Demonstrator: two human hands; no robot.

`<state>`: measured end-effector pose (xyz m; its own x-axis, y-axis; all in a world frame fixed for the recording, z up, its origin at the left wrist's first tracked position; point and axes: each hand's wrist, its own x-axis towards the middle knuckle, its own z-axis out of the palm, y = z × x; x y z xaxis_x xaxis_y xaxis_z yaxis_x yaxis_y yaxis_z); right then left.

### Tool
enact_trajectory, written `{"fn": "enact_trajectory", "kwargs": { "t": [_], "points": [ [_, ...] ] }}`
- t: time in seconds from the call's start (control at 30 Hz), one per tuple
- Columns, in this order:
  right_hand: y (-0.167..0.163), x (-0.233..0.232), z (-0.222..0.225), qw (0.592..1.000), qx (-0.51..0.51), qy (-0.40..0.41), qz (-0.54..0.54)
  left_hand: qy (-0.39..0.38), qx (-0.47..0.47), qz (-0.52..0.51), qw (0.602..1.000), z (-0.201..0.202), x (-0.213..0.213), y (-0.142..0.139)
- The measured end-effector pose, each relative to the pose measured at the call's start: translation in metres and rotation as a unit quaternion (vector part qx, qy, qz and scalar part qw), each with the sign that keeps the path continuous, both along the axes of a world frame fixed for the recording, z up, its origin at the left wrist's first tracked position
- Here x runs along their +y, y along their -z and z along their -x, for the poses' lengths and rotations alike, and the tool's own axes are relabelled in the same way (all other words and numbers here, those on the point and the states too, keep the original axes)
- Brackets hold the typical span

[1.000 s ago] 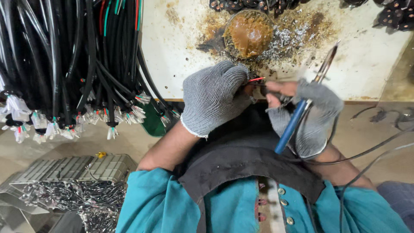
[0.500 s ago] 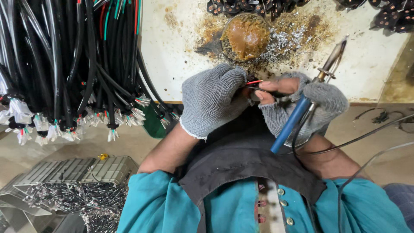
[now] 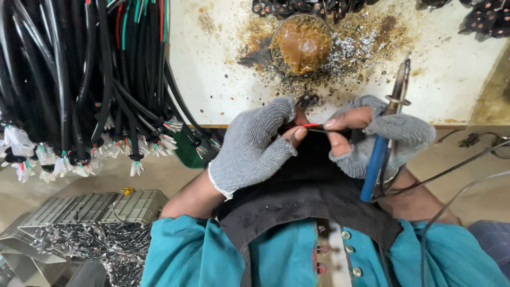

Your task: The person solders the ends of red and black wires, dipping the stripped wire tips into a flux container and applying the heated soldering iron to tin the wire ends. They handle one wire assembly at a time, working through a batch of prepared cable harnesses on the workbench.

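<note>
We are pinching the thin red wire with both grey-gloved hands, left hand and right hand; the blue-handled soldering iron has swung upright, away from the bench edge.

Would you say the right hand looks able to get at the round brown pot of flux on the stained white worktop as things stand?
Probably yes: the round brown pot of flux sits uncovered just beyond the right hand, though that hand already holds a blue-handled soldering iron and pinches a thin red wire.

Left hand, right hand; fingers pinched
</note>
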<state>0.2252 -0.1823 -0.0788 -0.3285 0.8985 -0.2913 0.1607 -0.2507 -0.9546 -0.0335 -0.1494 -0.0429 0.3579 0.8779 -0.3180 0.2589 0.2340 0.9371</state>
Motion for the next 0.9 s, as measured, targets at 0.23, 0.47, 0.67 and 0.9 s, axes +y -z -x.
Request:
{"fn": "enact_trajectory", "kwargs": {
  "t": [0.23, 0.47, 0.67, 0.9],
  "points": [
    [0.006, -0.008, -0.001, 0.996, -0.076, 0.027, -0.049, -0.019, 0.005, 0.016, 1.0, -0.013, -0.003, 0.003],
    [0.003, -0.008, -0.007, 0.99, -0.111, 0.003, -0.088, -0.023, 0.028, -0.063, 0.997, -0.019, -0.007, 0.008],
    [-0.008, 0.005, 0.002, 0.972, -0.161, -0.018, -0.171, -0.021, 0.045, -0.079, 0.996, -0.02, -0.008, 0.013],
    [-0.013, 0.011, 0.006, 0.979, -0.134, -0.034, -0.151, -0.03, 0.0, -0.062, 0.998, -0.017, -0.009, 0.018]
  ]
}}
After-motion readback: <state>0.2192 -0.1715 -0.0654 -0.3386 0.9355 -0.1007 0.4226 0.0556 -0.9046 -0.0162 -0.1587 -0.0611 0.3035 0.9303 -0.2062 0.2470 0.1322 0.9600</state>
